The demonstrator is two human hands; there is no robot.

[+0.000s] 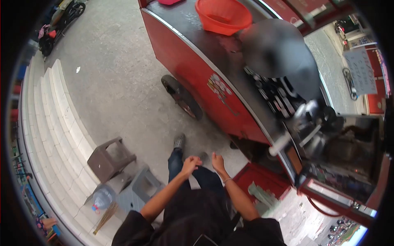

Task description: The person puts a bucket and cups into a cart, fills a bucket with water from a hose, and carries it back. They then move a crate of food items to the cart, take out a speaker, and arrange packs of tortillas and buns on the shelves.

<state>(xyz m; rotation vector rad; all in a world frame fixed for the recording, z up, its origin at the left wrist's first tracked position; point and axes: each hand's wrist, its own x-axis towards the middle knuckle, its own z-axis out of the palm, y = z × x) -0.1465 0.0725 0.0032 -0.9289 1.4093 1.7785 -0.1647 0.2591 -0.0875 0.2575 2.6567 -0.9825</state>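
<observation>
My left hand (191,165) is in front of my body at the lower middle, its fingers loosely curled. Just to its right is my right hand (218,161), closed with the thumb side up and a thin bracelet on the wrist. The hands are apart, and no object shows in either. Below them are my dark trousers (175,162) and a grey clog (179,141) on the concrete. Nearest on the right stands a red food cart (197,78) with a metal-edged top, touched by neither hand.
On the cart are an orange basket (223,26), a large dark wok-like pan (293,61) and blurred metal utensils (308,119). A brown stool (108,160), a grey stool (141,190) and a water jug (104,197) stand left, beside pale steps (61,115). A motorbike (59,24) is parked far left.
</observation>
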